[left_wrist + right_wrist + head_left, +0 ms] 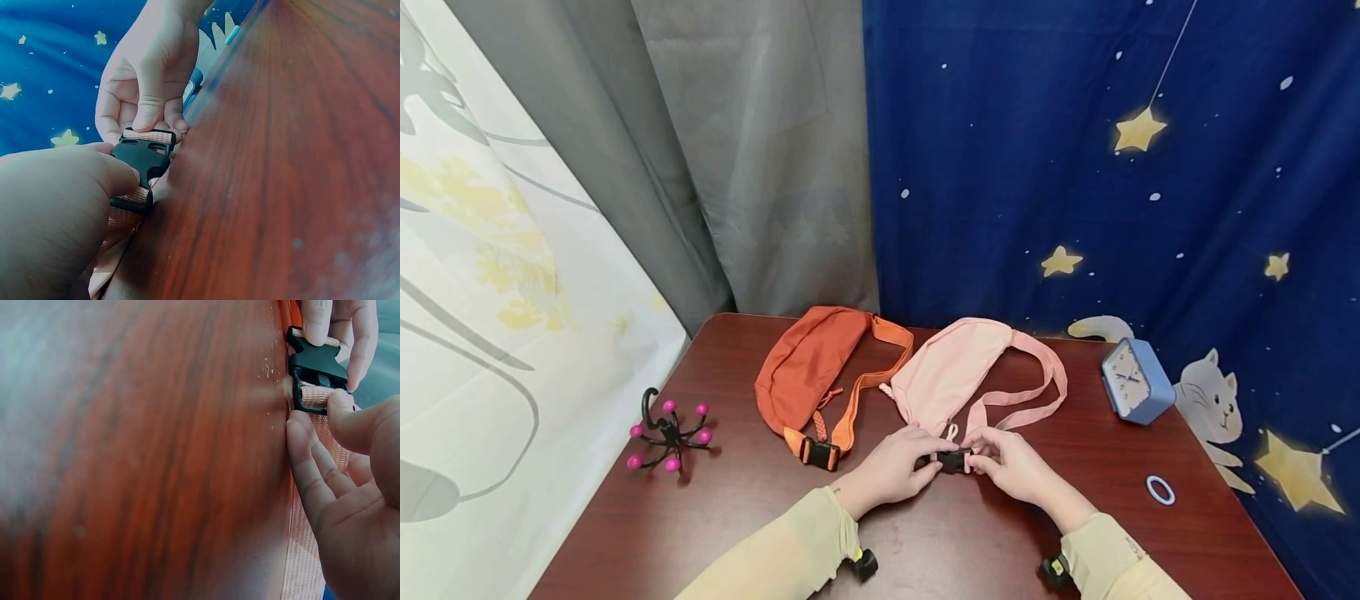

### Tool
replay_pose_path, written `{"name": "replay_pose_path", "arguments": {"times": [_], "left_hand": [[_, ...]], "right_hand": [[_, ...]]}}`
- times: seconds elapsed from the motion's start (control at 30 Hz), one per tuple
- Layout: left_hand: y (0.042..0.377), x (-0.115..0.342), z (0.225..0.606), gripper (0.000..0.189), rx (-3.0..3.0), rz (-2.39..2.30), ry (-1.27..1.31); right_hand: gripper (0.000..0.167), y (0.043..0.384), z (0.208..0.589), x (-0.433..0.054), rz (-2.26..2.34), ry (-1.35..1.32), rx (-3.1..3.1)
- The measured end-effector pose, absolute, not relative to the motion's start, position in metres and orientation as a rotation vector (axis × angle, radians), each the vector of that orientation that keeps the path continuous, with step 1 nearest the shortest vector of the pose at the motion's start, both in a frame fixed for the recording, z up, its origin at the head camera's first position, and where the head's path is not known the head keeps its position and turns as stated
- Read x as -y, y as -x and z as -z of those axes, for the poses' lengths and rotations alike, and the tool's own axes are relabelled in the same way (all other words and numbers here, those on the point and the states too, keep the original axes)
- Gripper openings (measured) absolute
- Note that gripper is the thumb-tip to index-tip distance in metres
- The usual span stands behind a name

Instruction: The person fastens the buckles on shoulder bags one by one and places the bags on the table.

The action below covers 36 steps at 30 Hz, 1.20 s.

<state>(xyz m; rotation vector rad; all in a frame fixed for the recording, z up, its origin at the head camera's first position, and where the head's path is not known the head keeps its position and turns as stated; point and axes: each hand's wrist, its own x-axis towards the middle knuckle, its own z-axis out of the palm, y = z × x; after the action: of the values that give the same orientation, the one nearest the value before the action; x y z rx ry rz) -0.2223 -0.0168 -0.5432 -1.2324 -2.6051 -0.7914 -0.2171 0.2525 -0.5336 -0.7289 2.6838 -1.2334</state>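
Observation:
A pink waist bag lies on the table, its strap looped out to the right. Both hands meet at its black side-release buckle near the bag's lower end. The two halves of the buckle look joined, with pink webbing at either end. My left hand pinches the buckle's left end. At the other end, my right hand grips the buckle frame and webbing between thumb and fingers. From the right wrist view, the right thumb presses the webbing where it passes through the buckle.
An orange-red waist bag with a fastened black buckle lies to the left. Farther left stands a black rack with pink ball tips. At right are a blue clock and a light blue ring. Curtains hang behind the table.

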Motion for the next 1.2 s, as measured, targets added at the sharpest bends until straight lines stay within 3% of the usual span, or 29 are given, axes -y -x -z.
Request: {"name": "replay_pose_path", "arguments": {"times": [0.63,1.2], "left_hand": [[0.2209,0.0161,0.54,0.039,2.62,0.815,1.233],[0.2219,0.0146,0.5429,0.039,2.631,0.787,1.22]], "right_hand": [[0.021,0.2166,0.5342,-0.2432,1.394,0.7,-2.617],[0.022,0.2126,0.5329,-0.2462,1.24,0.751,-2.708]]}}
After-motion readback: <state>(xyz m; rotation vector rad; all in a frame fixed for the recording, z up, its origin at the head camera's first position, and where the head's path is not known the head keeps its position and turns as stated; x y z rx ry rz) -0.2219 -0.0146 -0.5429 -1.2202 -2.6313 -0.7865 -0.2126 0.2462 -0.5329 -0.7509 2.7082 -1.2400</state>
